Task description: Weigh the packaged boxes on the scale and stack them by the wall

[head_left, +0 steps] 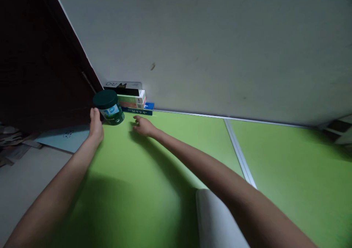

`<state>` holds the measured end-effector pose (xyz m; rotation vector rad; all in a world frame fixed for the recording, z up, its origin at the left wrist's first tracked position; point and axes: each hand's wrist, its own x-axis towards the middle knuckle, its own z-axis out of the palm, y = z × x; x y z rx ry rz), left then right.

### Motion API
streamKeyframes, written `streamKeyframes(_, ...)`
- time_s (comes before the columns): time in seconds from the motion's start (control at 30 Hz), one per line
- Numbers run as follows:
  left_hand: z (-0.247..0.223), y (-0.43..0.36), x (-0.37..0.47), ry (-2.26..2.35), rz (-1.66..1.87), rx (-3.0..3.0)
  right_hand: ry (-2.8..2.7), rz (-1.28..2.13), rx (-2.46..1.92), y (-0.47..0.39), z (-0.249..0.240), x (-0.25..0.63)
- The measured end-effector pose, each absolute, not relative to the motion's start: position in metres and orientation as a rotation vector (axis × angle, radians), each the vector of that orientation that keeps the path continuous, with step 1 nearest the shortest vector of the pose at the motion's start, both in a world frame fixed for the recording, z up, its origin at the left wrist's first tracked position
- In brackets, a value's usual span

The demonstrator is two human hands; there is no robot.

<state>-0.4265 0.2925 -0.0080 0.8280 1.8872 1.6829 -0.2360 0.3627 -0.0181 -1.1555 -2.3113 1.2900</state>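
A dark green tub (109, 108) with a lid and a blue-white label stands at the back left of the green surface. My left hand (96, 126) is at its left side, fingers pointing up and not wrapped round it; whether they touch it is unclear. To the right of the tub, low over the surface, my right hand (143, 126) is open with its fingers a little bent and holding nothing. Several stacked boxes (140, 99) lie behind the tub against the wall, a blue one (148, 112) at the bottom.
A pale wall (206, 50) rises behind the green surface (176, 132). A metal strip (239, 150) crosses the surface. Dark wood (41, 57) stands at the left, above a light blue flat item (66, 137). Something white (217, 218) lies near the front, under my right forearm.
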Motion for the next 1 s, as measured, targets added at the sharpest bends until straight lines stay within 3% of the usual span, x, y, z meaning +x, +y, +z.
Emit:
streamKeyframes(0.17,-0.033,0.238,-0.369,2.047,1.46,0.88,-2.284,1.406,-1.215,0.341,-0.011,-0.138)
streamKeyframes(0.3,-0.026,0.213,-0.303,1.751,1.007,1.145,-2.184,1.538,-1.239,0.307,-0.005,-0.075)
streamKeyframes(0.43,0.005,0.197,-0.231,1.464,0.67,1.367,-2.196,1.702,-1.0,0.257,0.019,-0.021)
streamKeyframes(0.57,0.03,0.188,-0.162,1.239,0.45,1.564,-2.306,1.626,-0.752,0.22,0.047,0.036)
streamKeyframes(0.8,0.032,0.197,-0.031,0.863,0.324,1.954,-2.083,1.503,-0.821,0.18,0.046,0.169)
streamKeyframes(0.9,0.03,0.216,0.031,0.844,0.279,2.1,-2.002,1.219,-1.004,0.184,0.028,0.23)
streamKeyframes(1.0,0.028,0.249,0.099,0.829,0.337,2.309,-1.869,0.628,-1.392,0.211,0.008,0.293)
